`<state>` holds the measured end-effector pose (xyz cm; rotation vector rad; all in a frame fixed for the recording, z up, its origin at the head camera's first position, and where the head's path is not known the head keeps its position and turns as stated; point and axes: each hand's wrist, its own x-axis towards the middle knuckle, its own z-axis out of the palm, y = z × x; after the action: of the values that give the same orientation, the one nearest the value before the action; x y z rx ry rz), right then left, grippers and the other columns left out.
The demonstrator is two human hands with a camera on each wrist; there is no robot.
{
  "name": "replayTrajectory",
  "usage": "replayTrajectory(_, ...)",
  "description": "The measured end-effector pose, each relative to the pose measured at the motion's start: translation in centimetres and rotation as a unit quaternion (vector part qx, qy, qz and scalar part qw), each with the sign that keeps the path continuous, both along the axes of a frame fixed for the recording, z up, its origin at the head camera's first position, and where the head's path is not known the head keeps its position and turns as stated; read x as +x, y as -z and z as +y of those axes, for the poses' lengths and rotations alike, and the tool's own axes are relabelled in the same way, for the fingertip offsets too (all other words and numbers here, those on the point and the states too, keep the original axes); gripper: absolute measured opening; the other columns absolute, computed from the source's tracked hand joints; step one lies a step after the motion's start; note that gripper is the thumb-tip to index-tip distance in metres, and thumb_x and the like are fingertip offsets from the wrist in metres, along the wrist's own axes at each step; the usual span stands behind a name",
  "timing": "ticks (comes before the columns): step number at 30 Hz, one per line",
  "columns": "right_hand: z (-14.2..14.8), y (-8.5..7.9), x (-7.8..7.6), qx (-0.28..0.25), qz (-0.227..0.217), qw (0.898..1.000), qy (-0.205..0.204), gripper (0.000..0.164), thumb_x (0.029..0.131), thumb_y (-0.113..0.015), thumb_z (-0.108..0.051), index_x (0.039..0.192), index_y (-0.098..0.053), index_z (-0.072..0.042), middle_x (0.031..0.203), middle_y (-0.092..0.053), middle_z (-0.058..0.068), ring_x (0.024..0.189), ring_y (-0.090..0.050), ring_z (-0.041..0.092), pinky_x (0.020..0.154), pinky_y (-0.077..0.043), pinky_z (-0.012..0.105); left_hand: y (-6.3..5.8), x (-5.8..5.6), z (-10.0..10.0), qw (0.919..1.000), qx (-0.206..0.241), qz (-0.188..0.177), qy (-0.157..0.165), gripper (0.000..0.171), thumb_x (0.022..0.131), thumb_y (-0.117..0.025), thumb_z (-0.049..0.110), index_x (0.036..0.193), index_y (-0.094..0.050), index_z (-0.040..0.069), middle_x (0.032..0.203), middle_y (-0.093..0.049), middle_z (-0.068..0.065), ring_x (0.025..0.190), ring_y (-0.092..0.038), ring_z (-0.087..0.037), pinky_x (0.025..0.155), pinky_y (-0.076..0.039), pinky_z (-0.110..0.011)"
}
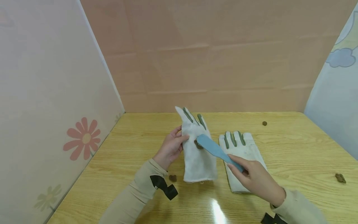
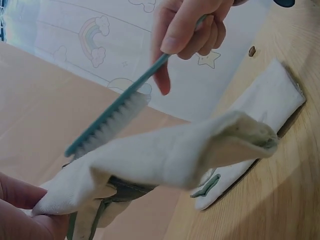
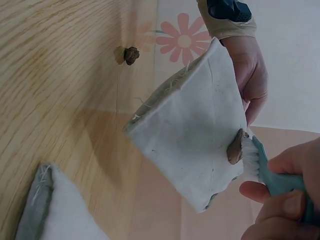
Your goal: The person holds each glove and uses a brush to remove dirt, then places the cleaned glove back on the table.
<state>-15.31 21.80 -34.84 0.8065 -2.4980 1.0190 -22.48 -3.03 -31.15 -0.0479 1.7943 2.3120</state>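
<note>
My left hand (image 1: 171,146) pinches the edge of a white work glove (image 1: 195,161) with green finger strips, holding it up off the table. In my right hand (image 1: 253,174) is a blue brush (image 1: 213,147), gripped by its handle. Its white bristles (image 2: 117,120) face the glove. A brown clump (image 3: 236,147) sits on the glove's white face, right at the bristle ends. A second white glove (image 1: 247,149) lies flat on the table below the right hand, fingers pointing away.
Small brown clumps lie on the wooden table (image 1: 134,140): one (image 1: 172,178) by the left wrist, one (image 1: 264,123) toward the back, another (image 1: 340,178) at far right. A brown backdrop (image 1: 212,62) stands behind, with patterned panels (image 1: 56,93) at both sides.
</note>
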Motion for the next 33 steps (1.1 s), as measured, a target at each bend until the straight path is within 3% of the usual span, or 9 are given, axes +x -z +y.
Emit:
replayTrajectory(5, 0.3, 0.1, 0.1, 0.003, -0.012, 1.0, 0.005, 0.03, 0.089, -0.06, -0.006, 0.116, -0.062, 0.006, 0.05, -0.032, -0.017, 0.046, -0.019, -0.008, 0.041, -0.027, 0.013, -0.1, 0.0, -0.2, 1.0, -0.002, 0.004, -0.001, 0.05, 0.094, -0.046, -0.002, 0.142, -0.032, 0.003, 0.137, -0.049, -0.021, 0.11, -0.06, -0.022, 0.09, -0.051, -0.033)
replayTrajectory(17, -0.5, -1.8, -0.3, -0.028, -0.012, 1.0, 0.005, 0.029, 0.093, -0.055, -0.008, 0.121, -0.06, -0.004, 0.054, -0.033, -0.016, 0.045, -0.022, -0.008, 0.041, -0.028, 0.015, 0.1, -0.1, 0.2, 0.9998, -0.018, -0.003, 0.011, 0.049, 0.094, -0.048, -0.001, 0.141, -0.035, 0.004, 0.135, -0.051, -0.02, 0.106, -0.061, -0.019, 0.091, -0.051, -0.034)
replayTrajectory(33, -0.9, -0.9, -0.4, -0.005, -0.043, 0.999, 0.003, 0.031, 0.094, -0.055, -0.013, 0.121, -0.059, 0.002, 0.052, -0.034, -0.016, 0.044, -0.02, -0.008, 0.04, -0.027, 0.014, -0.1, -0.2, -0.1, 1.0, -0.001, -0.008, -0.006, 0.051, 0.094, -0.047, -0.002, 0.142, -0.033, 0.005, 0.139, -0.048, -0.018, 0.116, -0.056, -0.026, 0.097, -0.047, -0.039)
